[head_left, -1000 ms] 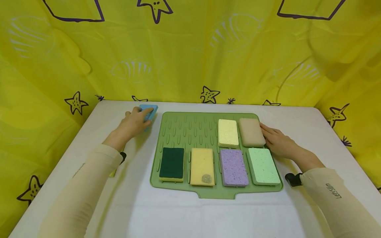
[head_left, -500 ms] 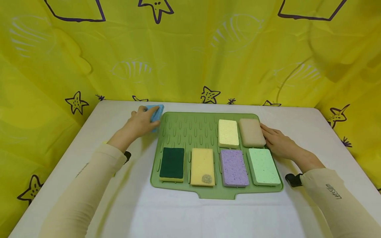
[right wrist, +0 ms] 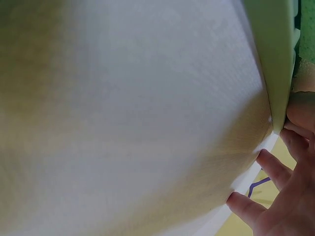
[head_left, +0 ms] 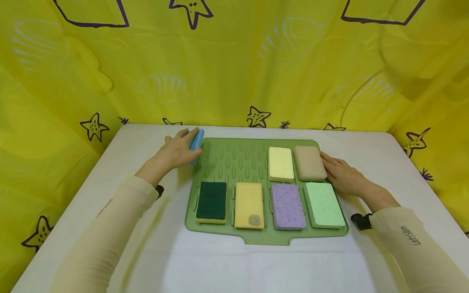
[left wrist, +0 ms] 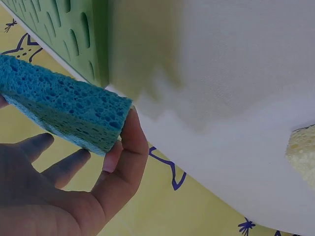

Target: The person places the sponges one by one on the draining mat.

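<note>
My left hand (head_left: 177, 151) pinches a blue sponge (head_left: 197, 140) between fingers and thumb, beside the upper left corner of the green ridged mat (head_left: 227, 173). Close up in the left wrist view, the blue sponge (left wrist: 64, 98) is porous and tilted, held off the table, with the mat's edge beyond it. On the opposite side, my right hand (head_left: 342, 175) lies along the mat's right edge, its fairly straight fingers right at the side of a beige sponge (head_left: 310, 162). A pale yellow sponge (head_left: 281, 164) lies left of the beige one.
Along the mat's front row lie a dark green-topped sponge (head_left: 211, 202), a yellow sponge (head_left: 249, 201), a purple sponge (head_left: 288, 206) and a mint sponge (head_left: 324, 204). Another yellowish sponge (left wrist: 302, 152) lies on the table, mostly hidden by my left forearm. A yellow curtain (head_left: 220, 61) hangs behind.
My left hand has moved right with the blue sponge, from the table left of the mat to the mat's upper left corner, tilting it steeper. The right hand stays where it was.
</note>
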Motion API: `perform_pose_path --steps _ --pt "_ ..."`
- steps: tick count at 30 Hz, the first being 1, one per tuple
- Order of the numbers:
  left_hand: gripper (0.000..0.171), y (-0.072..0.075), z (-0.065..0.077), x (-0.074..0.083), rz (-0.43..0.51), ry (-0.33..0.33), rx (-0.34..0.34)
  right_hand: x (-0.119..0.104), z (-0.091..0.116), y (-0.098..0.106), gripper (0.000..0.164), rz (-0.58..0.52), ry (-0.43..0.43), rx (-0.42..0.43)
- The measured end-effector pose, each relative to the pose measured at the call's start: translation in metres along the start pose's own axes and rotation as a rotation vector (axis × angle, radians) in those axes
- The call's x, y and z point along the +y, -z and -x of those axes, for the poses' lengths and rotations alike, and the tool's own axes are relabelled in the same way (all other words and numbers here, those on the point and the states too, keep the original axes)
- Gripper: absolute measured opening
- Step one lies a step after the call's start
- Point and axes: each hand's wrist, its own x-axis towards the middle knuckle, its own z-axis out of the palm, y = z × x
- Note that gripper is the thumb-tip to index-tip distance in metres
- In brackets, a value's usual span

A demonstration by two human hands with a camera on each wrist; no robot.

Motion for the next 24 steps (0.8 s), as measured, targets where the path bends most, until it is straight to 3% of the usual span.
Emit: perform_pose_path --steps 8,24 --pt "0.078 -0.001 0.000 0.005 -0.024 -0.018 -0.048 0.000 0.000 0.000 0.052 -0.004 -0.001 0.000" --pt "0.081 -0.003 -0.003 0.022 -0.022 -0.023 -0.037 -0.001 0.000 0.000 0.053 -0.018 -0.014 -0.005"
